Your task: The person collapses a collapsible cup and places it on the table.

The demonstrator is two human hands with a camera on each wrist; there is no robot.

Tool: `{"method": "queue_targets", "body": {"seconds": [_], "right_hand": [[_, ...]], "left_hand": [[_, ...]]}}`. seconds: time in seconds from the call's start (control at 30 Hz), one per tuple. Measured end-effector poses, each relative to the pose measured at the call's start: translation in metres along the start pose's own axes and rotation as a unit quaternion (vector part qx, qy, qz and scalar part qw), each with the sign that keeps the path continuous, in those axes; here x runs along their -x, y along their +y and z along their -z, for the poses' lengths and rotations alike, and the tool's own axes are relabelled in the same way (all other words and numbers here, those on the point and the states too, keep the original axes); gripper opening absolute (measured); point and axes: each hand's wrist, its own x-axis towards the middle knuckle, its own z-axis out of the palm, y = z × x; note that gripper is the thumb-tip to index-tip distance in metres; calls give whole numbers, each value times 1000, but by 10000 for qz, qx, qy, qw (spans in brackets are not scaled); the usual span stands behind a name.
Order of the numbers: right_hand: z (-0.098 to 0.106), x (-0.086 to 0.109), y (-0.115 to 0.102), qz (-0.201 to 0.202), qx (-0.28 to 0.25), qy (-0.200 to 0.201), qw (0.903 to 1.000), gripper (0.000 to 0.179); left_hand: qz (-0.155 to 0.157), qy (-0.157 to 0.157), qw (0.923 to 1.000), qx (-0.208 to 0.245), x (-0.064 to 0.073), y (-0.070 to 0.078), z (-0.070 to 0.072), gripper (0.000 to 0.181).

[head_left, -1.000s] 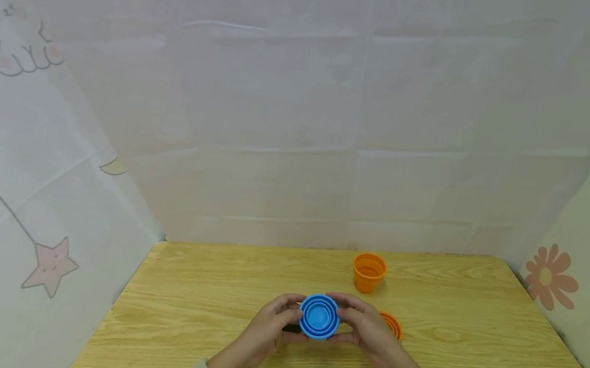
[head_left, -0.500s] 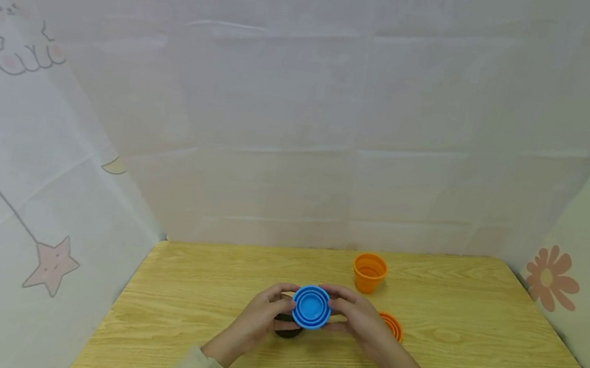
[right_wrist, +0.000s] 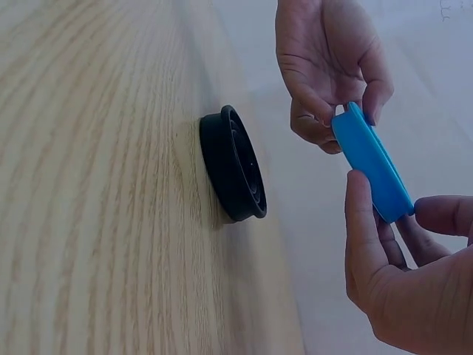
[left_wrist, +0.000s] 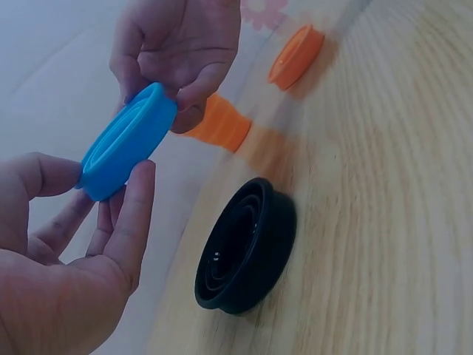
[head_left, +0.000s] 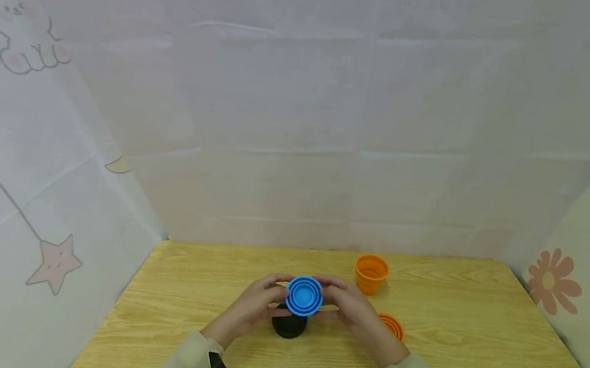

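Observation:
A blue collapsible cup (head_left: 304,296), folded flat into nested rings, is held above the table between both hands. My left hand (head_left: 254,303) pinches its left edge with thumb and fingers. On the opposite edge, my right hand (head_left: 353,310) grips it the same way. Both wrist views show the blue cup (left_wrist: 129,140) tilted and off the table. Below it a black collapsible cup (left_wrist: 247,248), also flattened, sits on the wood; in the head view the blue cup and left fingers partly cover it.
An expanded orange cup (head_left: 370,275) stands toward the back of the wooden table (head_left: 191,294). Behind my right wrist lies a flattened orange cup (head_left: 392,326), partly hidden. A pale printed cloth (head_left: 282,114) hangs behind the table.
Both hands have carried the blue cup left and slightly up in the head view, away from the orange cups. More of the black cup shows beneath it now.

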Motion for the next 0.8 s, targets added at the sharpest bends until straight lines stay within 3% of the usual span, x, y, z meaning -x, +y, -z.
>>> {"method": "queue_targets", "body": {"seconds": [0.4,0.8], "right_hand": [[-1,-33,7,-260,-44,274,9993,39],[-3,-61,9,-521,-195,505,9972,41]], "left_hand": [[344,192,9992,63,-24,-3,18,50],[457,359,9982,169,-43,-5,33,50]]}}
